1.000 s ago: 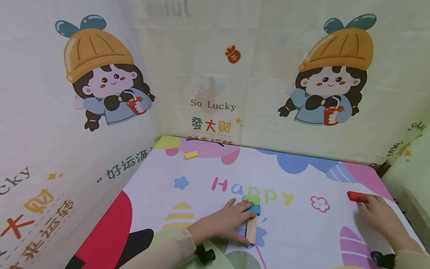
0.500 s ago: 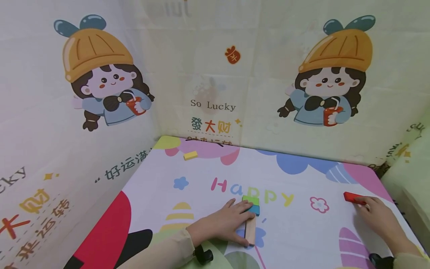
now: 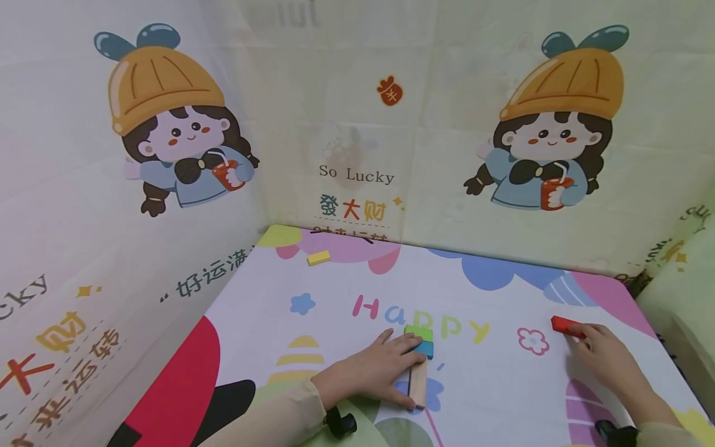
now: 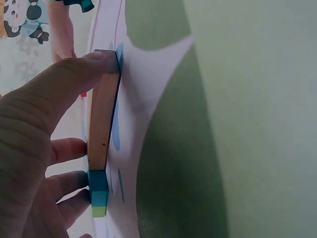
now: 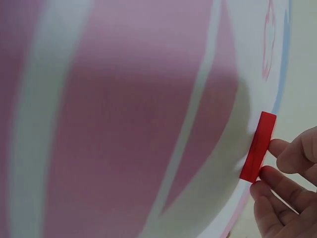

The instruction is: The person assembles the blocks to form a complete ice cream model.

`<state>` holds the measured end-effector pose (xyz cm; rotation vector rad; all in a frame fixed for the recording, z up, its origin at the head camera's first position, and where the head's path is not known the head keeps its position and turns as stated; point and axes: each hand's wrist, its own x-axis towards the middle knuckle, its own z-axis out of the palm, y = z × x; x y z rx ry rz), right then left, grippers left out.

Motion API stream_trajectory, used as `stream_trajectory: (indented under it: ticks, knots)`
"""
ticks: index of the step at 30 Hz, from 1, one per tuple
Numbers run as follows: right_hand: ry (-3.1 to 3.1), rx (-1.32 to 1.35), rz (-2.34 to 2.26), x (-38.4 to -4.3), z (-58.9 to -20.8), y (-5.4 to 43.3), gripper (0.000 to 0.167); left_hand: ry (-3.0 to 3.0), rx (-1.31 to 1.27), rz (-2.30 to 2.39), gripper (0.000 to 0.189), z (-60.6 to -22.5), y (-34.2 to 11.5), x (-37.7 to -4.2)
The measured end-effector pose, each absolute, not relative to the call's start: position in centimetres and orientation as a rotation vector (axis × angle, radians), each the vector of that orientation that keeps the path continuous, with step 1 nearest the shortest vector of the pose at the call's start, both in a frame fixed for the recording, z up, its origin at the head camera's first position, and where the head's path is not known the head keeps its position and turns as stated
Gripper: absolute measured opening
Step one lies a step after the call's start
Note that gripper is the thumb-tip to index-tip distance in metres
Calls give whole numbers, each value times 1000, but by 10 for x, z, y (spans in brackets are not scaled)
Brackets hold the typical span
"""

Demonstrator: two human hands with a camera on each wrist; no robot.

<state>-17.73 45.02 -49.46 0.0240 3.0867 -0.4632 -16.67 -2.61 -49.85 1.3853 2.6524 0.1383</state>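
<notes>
White, colourful desk top point(image 3: 503, 385): "Happy" point(image 3: 422, 319), between the side edges.
Cream cloth back wall point(image 3: 436, 149): "So Lucky" point(image 3: 356, 174), "發大财" point(image 3: 351, 208), past the far edge.
Pale cloth left wall point(image 3: 84, 242): "好运满" point(image 3: 213, 271), "大财" point(image 3: 60, 334).

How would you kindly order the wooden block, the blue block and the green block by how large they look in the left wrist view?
1. Wooden block
2. Blue block
3. Green block; it looks farthest away, so its true size against the blue one is unsure.
</notes>
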Motion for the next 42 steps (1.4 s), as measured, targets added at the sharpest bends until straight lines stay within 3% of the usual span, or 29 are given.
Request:
stream_trajectory:
  ticks: [14, 42]
  knots:
    - [3114, -170, -583, -180, -492, 397, 31, 2658, 1386, 129, 82, -499, -28, -167]
    - [3090, -419, -859, -192, -497, 294, 31, 2658, 1330, 181, 82, -506, -25, -170]
